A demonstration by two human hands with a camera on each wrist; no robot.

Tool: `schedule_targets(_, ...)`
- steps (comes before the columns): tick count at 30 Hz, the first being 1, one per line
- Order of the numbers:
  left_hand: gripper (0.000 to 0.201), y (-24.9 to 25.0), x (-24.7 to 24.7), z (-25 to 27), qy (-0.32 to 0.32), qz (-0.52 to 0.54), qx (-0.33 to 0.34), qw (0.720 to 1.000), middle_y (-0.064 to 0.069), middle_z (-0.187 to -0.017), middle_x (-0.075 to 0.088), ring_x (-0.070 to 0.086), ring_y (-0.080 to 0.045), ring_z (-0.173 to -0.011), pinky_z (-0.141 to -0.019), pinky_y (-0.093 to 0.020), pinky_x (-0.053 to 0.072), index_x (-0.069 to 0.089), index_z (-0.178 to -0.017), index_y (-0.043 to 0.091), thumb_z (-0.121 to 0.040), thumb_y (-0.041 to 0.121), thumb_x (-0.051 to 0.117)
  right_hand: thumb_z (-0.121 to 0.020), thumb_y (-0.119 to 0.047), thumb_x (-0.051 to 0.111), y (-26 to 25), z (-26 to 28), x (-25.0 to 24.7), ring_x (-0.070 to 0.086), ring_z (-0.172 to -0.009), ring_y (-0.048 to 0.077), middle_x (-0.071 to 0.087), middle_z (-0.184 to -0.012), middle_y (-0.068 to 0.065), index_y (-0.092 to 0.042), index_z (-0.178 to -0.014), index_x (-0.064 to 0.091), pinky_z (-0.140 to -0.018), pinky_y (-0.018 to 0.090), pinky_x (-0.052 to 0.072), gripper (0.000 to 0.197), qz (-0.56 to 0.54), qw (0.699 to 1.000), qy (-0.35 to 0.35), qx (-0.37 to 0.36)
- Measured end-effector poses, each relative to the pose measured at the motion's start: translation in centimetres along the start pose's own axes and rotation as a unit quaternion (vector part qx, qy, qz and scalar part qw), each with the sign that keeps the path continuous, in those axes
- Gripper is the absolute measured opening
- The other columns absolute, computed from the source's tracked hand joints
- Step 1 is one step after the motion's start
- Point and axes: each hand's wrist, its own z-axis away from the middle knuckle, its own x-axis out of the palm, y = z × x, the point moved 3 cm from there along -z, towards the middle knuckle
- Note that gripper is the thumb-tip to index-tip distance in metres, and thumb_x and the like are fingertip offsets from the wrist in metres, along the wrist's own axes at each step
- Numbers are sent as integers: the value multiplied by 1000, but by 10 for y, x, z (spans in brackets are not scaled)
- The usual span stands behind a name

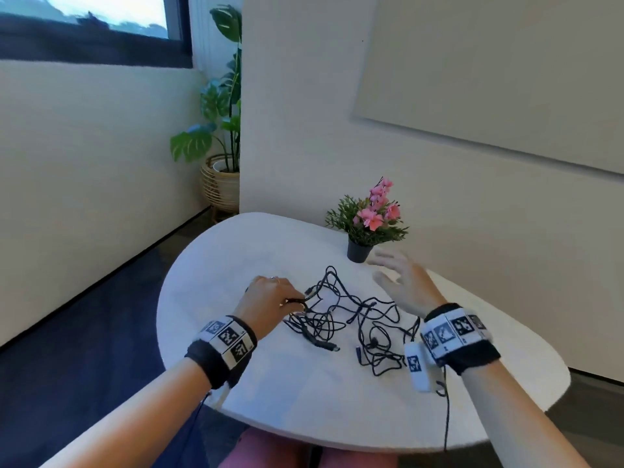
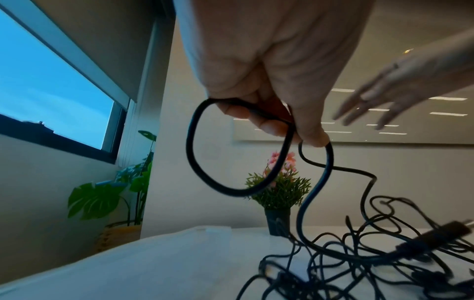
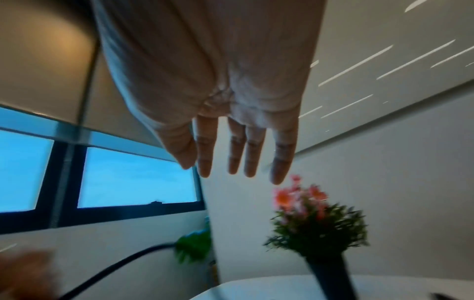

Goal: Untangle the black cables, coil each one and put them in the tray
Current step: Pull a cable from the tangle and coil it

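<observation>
A tangle of thin black cables (image 1: pixel 351 319) lies on the round white table (image 1: pixel 236 258). My left hand (image 1: pixel 273 298) sits at the tangle's left edge and pinches a small loop of black cable (image 2: pixel 200 146) between thumb and fingers; the rest trails down into the heap (image 2: pixel 359 253). My right hand (image 1: pixel 401 282) hovers above the tangle's far right side with straight, spread fingers (image 3: pixel 236 150), holding nothing. No tray shows in any view.
A small black pot of pink flowers (image 1: pixel 368 224) stands at the table's back, just beyond my right hand. The wall runs close behind the table. A large leafy plant in a wicker basket (image 1: pixel 219 157) stands on the floor at the left.
</observation>
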Motion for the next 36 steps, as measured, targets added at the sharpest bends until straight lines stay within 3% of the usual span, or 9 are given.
schedule_targets(3, 20, 24, 1, -9, 20, -45, 60, 997, 13, -84, 72, 62, -10, -79, -84, -32, 36, 76, -87, 33, -80, 45, 61, -96, -29, 50, -27, 1, 42, 37, -133, 10, 47, -141, -4, -20, -133, 52, -107, 22, 24, 38, 36, 989, -122, -76)
schedule_targets(5, 23, 35, -6, -15, 62, -68, 90, 992, 16, -82, 71, 58, -6, -85, -92, -30, 30, 75, -83, 36, -77, 50, 57, -98, -31, 45, -26, 4, 61, 48, -122, 22, 58, -124, 3, -18, -123, 60, -102, 35, 37, 32, 60, 986, -135, -77)
schedule_targets(9, 9, 34, -39, -33, 124, -92, 92, 984, 13, -86, 70, 54, -6, -96, -109, -41, 26, 74, -81, 30, -81, 34, 66, -94, -33, 46, -17, 10, 49, 56, -88, 26, 61, -88, 8, -15, -94, 71, -77, 40, 45, 31, 11, 996, -9, -92)
schedule_targets(11, 8, 28, -61, -40, 126, -99, 76, 984, 9, -90, 71, 60, -14, -92, -102, -47, 39, 74, -82, 25, -81, 17, 72, -94, -23, 54, -14, 15, 26, 56, -80, 22, 60, -82, 8, -13, -93, 72, -72, 33, 44, 22, -33, 992, 75, -98)
schedule_targets(14, 12, 23, -82, -43, 121, -54, 51, 990, 1, -99, 71, 64, -20, -91, -90, -32, 47, 76, -83, 16, -83, 6, 68, -93, -19, 57, -10, 26, -6, 51, -69, 15, 59, -78, 8, -13, -95, 72, -64, 23, 40, 17, -63, 981, 152, -105)
schedule_targets(18, 23, 36, -67, -50, -4, 99, -88, 991, -5, -94, 74, 69, -16, -89, -88, -28, 52, 70, -88, 14, -93, 2, 51, -92, -15, 58, -12, 37, -26, 47, -66, 3, 53, -74, 5, -11, -95, 72, -60, 10, 35, 15, -108, 967, 198, -120)
schedule_targets(23, 21, 65, -28, -46, -93, 350, -143, 921, -7, -69, 64, 67, -25, -67, -75, -30, 51, 54, -81, 5, -95, 0, 40, -93, -14, 55, -21, 32, -39, 51, -78, 11, 60, -83, 5, -8, -96, 71, -73, 6, 35, 17, -135, 952, 255, -98)
schedule_targets(29, 10, 22, -19, -39, -143, 136, -142, 970, 7, -72, 64, 59, -3, -66, -65, -13, 41, 51, -106, 20, -97, 24, 48, -95, -16, 53, 0, 20, -78, 49, -69, 14, 60, -84, 15, -3, -93, 68, -62, 5, 36, 20, -118, 933, 336, -55)
schedule_targets(36, 26, -27, -7, -29, -264, 19, -143, 954, 3, -107, 63, 54, -12, -93, -82, -23, 40, 65, -100, 24, -99, 34, 41, -93, -20, 56, 14, 6, -85, 51, -69, 15, 59, -79, 7, -9, -91, 71, -59, 6, 35, 18, -54, 974, 215, -42)
